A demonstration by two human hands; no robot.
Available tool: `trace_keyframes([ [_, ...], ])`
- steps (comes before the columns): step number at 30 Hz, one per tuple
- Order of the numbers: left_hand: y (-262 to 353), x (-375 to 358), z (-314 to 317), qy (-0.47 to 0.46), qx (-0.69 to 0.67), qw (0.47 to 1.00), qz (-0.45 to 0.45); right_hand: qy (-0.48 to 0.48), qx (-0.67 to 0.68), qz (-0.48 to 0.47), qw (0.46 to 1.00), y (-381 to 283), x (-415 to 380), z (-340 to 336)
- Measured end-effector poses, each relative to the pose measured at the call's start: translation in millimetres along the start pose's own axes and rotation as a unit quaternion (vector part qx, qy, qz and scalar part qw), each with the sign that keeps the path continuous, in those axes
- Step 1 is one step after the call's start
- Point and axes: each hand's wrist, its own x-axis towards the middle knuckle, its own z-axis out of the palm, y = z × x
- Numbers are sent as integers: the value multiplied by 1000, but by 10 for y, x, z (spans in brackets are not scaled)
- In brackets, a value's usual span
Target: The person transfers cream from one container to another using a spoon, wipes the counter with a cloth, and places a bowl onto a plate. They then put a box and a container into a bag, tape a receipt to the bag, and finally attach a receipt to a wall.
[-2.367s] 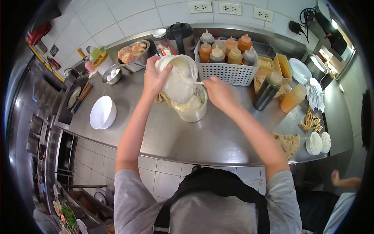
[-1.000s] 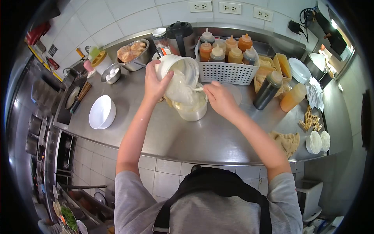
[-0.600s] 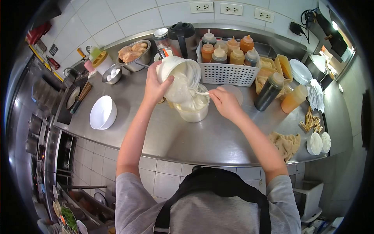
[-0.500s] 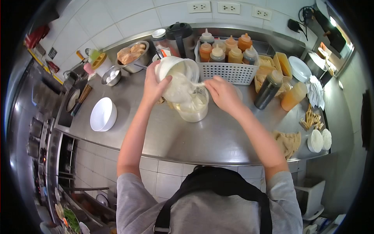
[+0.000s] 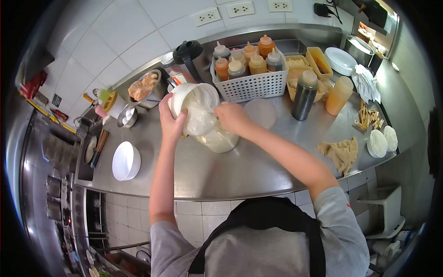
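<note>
White tub point(image 5: 183, 94) leaned, clasped in left hand point(image 5: 173, 122), mouth down toward right hand point(image 5: 233, 118), which pinched something, perhaps a utensil.

Looked down over a kitchen with a steel table point(image 5: 194, 168), bowed in outline, dully shining, and backed by a raised steel ledge point(image 5: 300, 33). Saw behind it a wall point(image 5: 138, 25) of large pale tiles with grey joints, bearing three outlet plates point(image 5: 240, 9) in a row near the top. Noticed a black plug point(image 5: 321, 10) and cord to the right of these. Found a warm glow in an opening point(image 5: 365, 35) at upper right, beside a plain greyish side wall point(image 5: 410, 78). Made out a floor point(image 5: 189, 225) of pale square tiles, a light-coloured chair point(image 5: 392, 212) at lower right, and dim steel kitchen fittings point(image 5: 44, 184) along the left edge.
</note>
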Motion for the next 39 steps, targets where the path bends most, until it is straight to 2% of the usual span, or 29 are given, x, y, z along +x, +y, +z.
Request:
trace_keyframes([
  [3,-132,37,-3,2,-34,999,-15,-7,0,2,1000,-127,85,-333],
  [5,-130,45,-11,-2,-61,998,-32,70,24,-40,996,-221,115,-463],
  [6,-91,44,-8,-5,-37,999,-29,70,25,-40,996,-219,131,-423],
  [8,-8,23,0,-10,-14,1000,-26,118,12,-103,988,-193,165,-264],
  [9,33,10,8,-21,11,1000,4,118,11,-104,987,-119,131,-173],
  [11,94,-1,12,-30,36,998,32,12,-84,-155,984,21,27,-12],
  [12,119,-10,21,-29,40,998,40,10,-85,-159,984,34,-19,-45],
  [18,70,11,50,-15,34,999,32,8,-74,-120,990,-121,-28,-432],
  [20,107,24,55,-15,37,999,32,90,-54,-124,987,-106,80,-414],
  [21,138,22,57,-24,42,998,37,90,-55,-123,987,-32,94,-355],
  [23,150,-4,70,-33,45,998,41,76,-45,-98,991,147,83,-184],
  [24,127,-18,78,-25,51,996,70,75,-46,-98,991,146,27,-173],
  [26,72,-32,82,-12,57,994,98,-25,2,-52,998,147,-101,-153],
  [30,28,-26,96,-1,41,996,82,-25,-30,-38,999,-17,-16,-463],
  [32,72,-12,111,-4,36,997,67,80,-71,-120,987,-8,85,-476],
  [33,119,-4,116,-10,42,997,59,81,-72,-119,987,40,76,-438],
  [36,108,-24,109,-6,56,996,66,73,-66,-82,992,196,-34,-311],
  [38,52,-19,113,6,63,995,82,-29,40,8,999,166,-199,-292],
  [39,10,-27,100,7,48,995,82,-32,40,9,999,112,-188,-364],
])
